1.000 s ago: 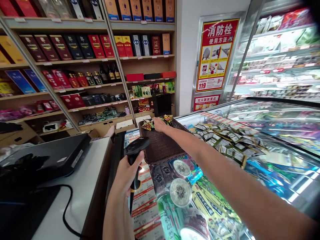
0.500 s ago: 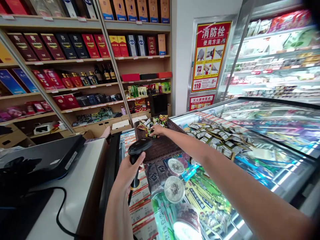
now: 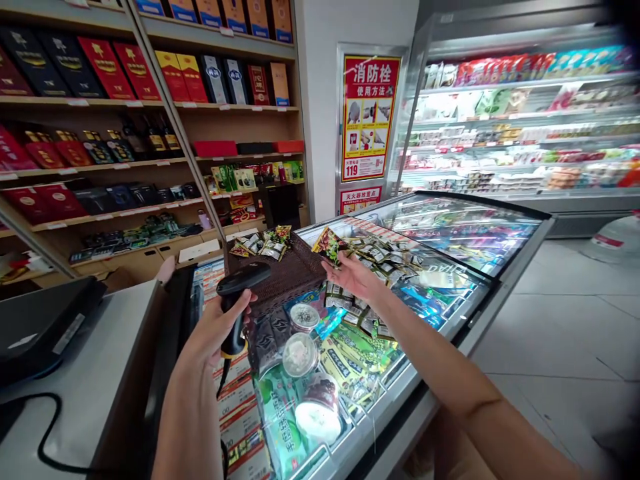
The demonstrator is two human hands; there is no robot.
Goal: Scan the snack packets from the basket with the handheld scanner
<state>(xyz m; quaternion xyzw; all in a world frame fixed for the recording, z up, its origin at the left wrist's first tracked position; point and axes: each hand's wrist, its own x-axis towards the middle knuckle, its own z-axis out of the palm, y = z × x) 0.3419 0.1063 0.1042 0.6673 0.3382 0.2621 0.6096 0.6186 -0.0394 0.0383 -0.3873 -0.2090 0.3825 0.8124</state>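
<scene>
My left hand (image 3: 213,330) grips a black handheld barcode scanner (image 3: 239,287) by its handle, held upright over the near end of a glass-topped freezer (image 3: 453,303). My right hand (image 3: 353,275) is palm up above the freezer lid and pinches a small colourful snack packet (image 3: 330,245) between thumb and fingers. Just left of it stands a dark brown woven basket (image 3: 290,275) with several similar packets (image 3: 263,245) at its far end. More small packets (image 3: 385,252) lie spread over the glass beyond my right hand.
A white counter (image 3: 90,373) with a black device (image 3: 43,323) and a black cable (image 3: 47,443) is at left. Wooden shelves (image 3: 150,160) of boxed goods fill the back wall. A red notice (image 3: 369,117) hangs beside an open refrigerated case (image 3: 525,127). Tiled floor (image 3: 565,320) lies at right.
My right hand drew back from the basket's far end with one packet and turned palm up. The view swung right and the scanner shifted left with it.
</scene>
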